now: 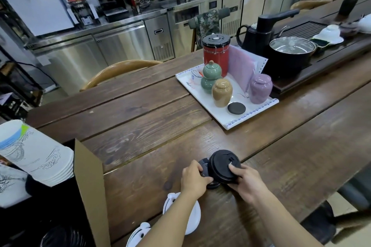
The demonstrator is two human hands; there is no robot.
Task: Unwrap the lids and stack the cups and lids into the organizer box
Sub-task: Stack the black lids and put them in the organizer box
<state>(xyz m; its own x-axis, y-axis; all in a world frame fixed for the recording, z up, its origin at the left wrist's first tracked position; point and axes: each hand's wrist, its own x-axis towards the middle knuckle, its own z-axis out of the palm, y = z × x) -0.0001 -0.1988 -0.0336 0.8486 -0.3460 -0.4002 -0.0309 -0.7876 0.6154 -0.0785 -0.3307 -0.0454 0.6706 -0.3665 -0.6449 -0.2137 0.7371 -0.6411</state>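
Observation:
Both my hands hold a stack of black cup lids [221, 164] lying on its side on the wooden table [140, 126]. My left hand [193, 179] grips the stack's left end and my right hand [246, 180] grips its right end, thumb on the front lid. White lids [192, 216] lie on the table under my left forearm, and another white lid [140, 230] sits nearer the bottom edge. The cardboard organizer box [90, 176] stands open at the left. A stack of white printed paper cups [38, 154] lies in it, with black lids [62, 236] at its bottom.
A white tray [236, 120] holds green, tan and purple jars, a red canister [215, 54] and a black disc. Behind it stand a black kettle [259, 34] and pot [289, 54] on a dark tea tray. A wooden chair back [120, 68] rises beyond the table's far edge.

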